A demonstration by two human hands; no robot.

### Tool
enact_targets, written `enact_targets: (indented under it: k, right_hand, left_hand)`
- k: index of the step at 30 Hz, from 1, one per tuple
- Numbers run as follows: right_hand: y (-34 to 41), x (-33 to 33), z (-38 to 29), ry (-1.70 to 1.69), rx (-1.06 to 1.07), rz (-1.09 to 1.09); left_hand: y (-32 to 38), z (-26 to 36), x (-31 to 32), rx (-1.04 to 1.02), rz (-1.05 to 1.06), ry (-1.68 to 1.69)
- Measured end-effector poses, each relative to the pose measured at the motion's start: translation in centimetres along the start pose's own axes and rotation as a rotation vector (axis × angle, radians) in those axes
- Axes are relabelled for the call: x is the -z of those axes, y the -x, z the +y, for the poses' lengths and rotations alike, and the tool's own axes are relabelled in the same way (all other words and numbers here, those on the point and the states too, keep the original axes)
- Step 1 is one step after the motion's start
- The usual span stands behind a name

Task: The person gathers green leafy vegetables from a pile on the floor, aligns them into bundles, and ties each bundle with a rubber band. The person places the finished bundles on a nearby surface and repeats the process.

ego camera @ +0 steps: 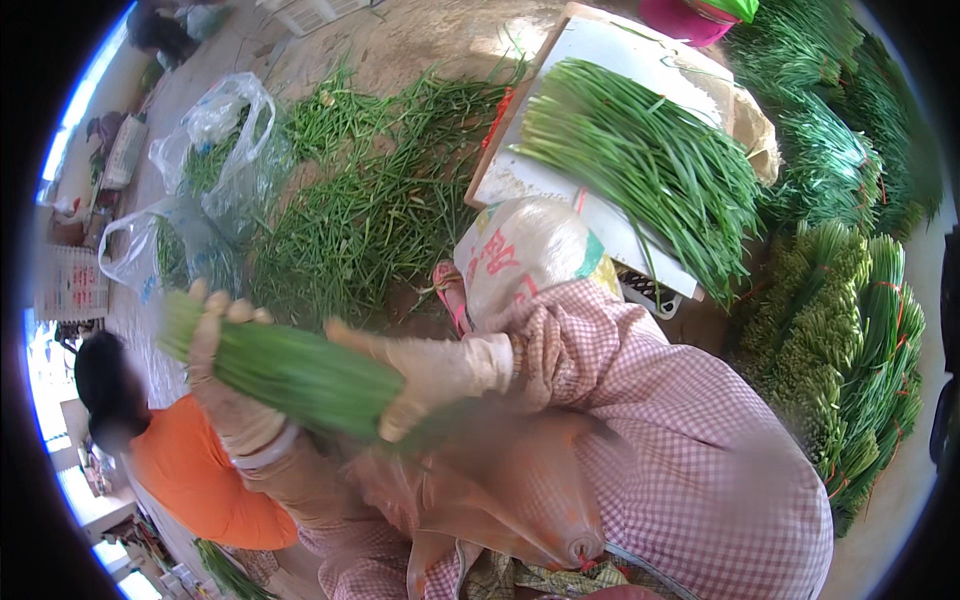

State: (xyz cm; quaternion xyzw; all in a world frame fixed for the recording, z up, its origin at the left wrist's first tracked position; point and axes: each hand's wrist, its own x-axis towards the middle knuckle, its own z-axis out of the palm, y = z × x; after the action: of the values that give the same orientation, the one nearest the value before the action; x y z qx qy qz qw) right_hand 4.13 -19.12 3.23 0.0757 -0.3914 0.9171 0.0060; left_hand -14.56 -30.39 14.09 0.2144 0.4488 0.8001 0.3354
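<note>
A thick bundle of green chives [300, 375] is held across in front of me, its pale cut ends at the left. My left hand [225, 360], in a pale glove, grips it near those ends, fingers wrapped over the stalks. Around the leafy part at the other end is my right hand [427, 371], also gloved, thumb and fingers spread to either side. Motion blurs both hands and the bundle. To the upper right, a loose heap of chives [645, 157] lies on a white board [600, 45]. A plastic apron [517, 495] covers my lap.
Loose green trimmings [375, 195] litter the floor ahead. Clear plastic bags [225, 142] with greens stand left of them. A stuffed white sack [525, 247] sits against the board. Tied chive bundles [825, 337] are stacked at right. Another person in orange [202, 472] sits close at left.
</note>
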Motion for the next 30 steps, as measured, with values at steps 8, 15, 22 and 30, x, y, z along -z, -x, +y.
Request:
enact_targets:
  k: [8, 15, 22, 30]
  right_hand:
    - [12.0, 4.1, -3.1, 0.186, -0.284, 0.127]
    - [14.6, 4.6, -8.5, 0.742, -0.065, 0.27]
    - [14.9, 4.7, -16.3, 1.322, 0.0, 0.328]
    - [11.9, 3.6, -15.9, 0.603, -0.79, -0.041]
  left_hand:
    - [-5.5, 5.5, 4.8, 0.061, -0.018, 0.071]
    - [-7.3, 2.0, 6.0, -0.026, -0.069, 0.071]
    - [-5.0, 0.0, 5.5, 0.004, -0.204, 0.234]
    - [-2.8, -0.9, 4.8, -0.069, -0.339, 0.304]
